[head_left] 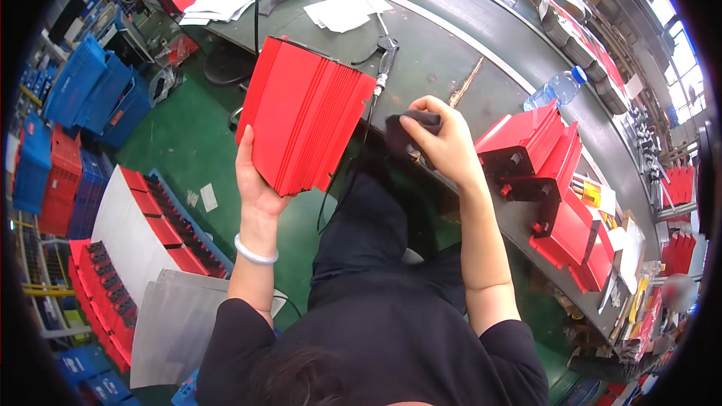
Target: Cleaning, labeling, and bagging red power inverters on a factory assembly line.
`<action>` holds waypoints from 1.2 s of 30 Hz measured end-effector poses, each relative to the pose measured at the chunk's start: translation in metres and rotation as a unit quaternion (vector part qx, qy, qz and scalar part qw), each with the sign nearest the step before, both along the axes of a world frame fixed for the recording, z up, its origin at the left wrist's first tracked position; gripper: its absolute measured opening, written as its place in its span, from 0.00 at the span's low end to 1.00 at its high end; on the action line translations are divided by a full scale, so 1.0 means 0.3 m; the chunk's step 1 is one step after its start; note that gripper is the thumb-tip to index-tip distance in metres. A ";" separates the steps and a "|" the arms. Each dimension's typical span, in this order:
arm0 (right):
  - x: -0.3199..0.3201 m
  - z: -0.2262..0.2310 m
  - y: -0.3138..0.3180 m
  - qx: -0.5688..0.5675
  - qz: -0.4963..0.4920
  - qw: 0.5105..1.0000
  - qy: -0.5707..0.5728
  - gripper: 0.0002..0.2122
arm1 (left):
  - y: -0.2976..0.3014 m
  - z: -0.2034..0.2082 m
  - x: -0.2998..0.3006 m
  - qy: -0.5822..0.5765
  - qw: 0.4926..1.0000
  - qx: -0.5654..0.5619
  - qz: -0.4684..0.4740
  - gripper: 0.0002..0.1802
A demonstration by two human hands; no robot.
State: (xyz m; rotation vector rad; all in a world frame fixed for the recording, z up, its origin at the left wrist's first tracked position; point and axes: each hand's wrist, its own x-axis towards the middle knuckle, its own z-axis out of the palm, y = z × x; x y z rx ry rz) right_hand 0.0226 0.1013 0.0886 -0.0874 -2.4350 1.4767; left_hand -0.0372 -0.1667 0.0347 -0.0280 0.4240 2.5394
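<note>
My left hand (259, 177) grips a red ribbed metal housing (301, 116) by its lower left corner, holding it up tilted in front of me. Its thumb lies on the flat red face; the other fingers are mostly hidden behind the housing. To the right, my right hand (445, 139) is closed on a dark cloth (410, 134), bunched between thumb and fingers. The cloth is apart from the housing, over the near edge of the workbench (444, 45). Behind the housing's right side, an air blow gun (386, 49) rests on the bench with its hose hanging down.
More red housings (538, 146) stand along the bench at the right, near a water bottle (556, 89). White papers (347, 12) lie at the back. On my left are a stack with red housings and pale sheets (139, 229) and blue crates (90, 83).
</note>
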 end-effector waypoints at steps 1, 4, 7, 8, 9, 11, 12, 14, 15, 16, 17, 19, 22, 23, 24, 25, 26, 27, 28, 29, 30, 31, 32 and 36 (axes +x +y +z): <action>-0.009 0.008 0.000 -0.051 -0.018 0.998 -0.019 0.05 | -0.002 0.006 0.004 -0.001 1.000 0.007 -0.004 0.30; -0.069 0.004 0.023 -0.249 -0.048 0.963 0.094 0.09 | 0.016 0.019 0.005 0.002 1.000 0.010 -0.007 0.29; -0.086 0.043 -0.007 -0.291 -0.060 0.938 0.181 0.07 | 0.030 0.009 0.007 0.006 0.999 -0.035 0.018 0.33; -0.096 0.036 -0.012 -0.229 -0.064 0.952 0.191 0.06 | 0.033 0.008 0.009 0.005 0.999 -0.037 0.017 0.33; -0.097 0.041 -0.038 -0.173 -0.055 0.963 0.201 0.06 | 0.034 0.011 0.012 0.003 0.999 -0.032 0.013 0.33; -0.108 0.038 -0.067 0.041 -0.033 0.963 0.264 0.07 | 0.036 0.019 0.020 0.000 1.000 -0.029 0.010 0.33; -0.111 0.031 -0.074 0.137 -0.026 0.952 0.271 0.09 | 0.042 0.027 0.025 -0.008 1.000 -0.028 0.007 0.30; -0.100 0.031 -0.089 0.220 -0.029 0.943 0.250 0.12 | 0.054 0.042 0.028 -0.018 0.999 -0.027 0.005 0.28; -0.099 0.028 -0.089 0.218 -0.026 0.944 0.247 0.12 | 0.062 0.049 0.030 -0.017 0.999 -0.045 0.022 0.29; -0.104 0.024 -0.085 0.283 -0.031 0.924 0.254 0.11 | 0.067 0.053 0.030 -0.016 0.997 -0.064 0.038 0.29; -0.105 0.019 -0.082 0.347 -0.036 0.900 0.261 0.10 | 0.069 0.053 0.027 -0.021 0.997 -0.065 0.040 0.29; -0.100 0.009 -0.085 0.382 -0.025 0.887 0.257 0.11 | 0.068 0.056 0.015 -0.008 0.993 -0.102 0.060 0.31; -0.082 -0.034 -0.108 0.428 -0.002 0.867 0.255 0.13 | 0.074 0.047 0.004 -0.014 0.990 -0.112 0.089 0.32; -0.066 -0.046 -0.124 0.438 0.011 0.862 0.255 0.13 | 0.076 0.047 -0.002 -0.014 0.989 -0.113 0.090 0.32; -0.034 -0.056 -0.156 0.411 0.040 0.887 0.207 0.13 | 0.081 0.038 -0.005 -0.019 0.989 -0.116 0.095 0.32; -0.002 -0.085 -0.189 0.395 0.065 0.896 0.191 0.14 | 0.084 0.034 -0.007 -0.024 0.988 -0.119 0.100 0.32; 0.034 -0.109 -0.229 0.379 0.100 0.904 0.172 0.14 | 0.083 0.028 -0.011 -0.024 0.987 -0.119 0.101 0.32; 0.079 -0.138 -0.269 0.351 0.148 0.906 0.185 0.11 | 0.078 0.021 -0.015 -0.028 0.987 -0.123 0.102 0.31; 0.112 -0.176 -0.289 0.346 0.255 0.900 0.070 0.08 | 0.088 0.018 -0.026 -0.030 0.987 -0.123 0.095 0.31; 0.162 -0.234 -0.314 0.347 0.258 0.893 0.124 0.08 | 0.086 0.012 -0.032 -0.027 0.988 -0.121 0.089 0.31; 0.194 -0.325 -0.326 0.274 0.275 0.918 0.081 0.09 | 0.060 0.009 -0.028 -0.042 0.991 -0.104 0.067 0.30; 0.206 -0.341 -0.313 0.163 0.267 0.950 0.017 0.10 | 0.051 0.005 -0.038 -0.056 0.994 -0.082 0.044 0.30; 0.211 -0.351 -0.289 0.049 0.253 0.965 -0.046 0.12 | 0.041 0.005 -0.045 -0.050 0.995 -0.078 0.040 0.30; 0.121 -0.181 -0.144 -0.145 0.136 0.979 -0.046 0.14 | 0.020 0.016 -0.010 0.012 0.996 -0.081 0.048 0.30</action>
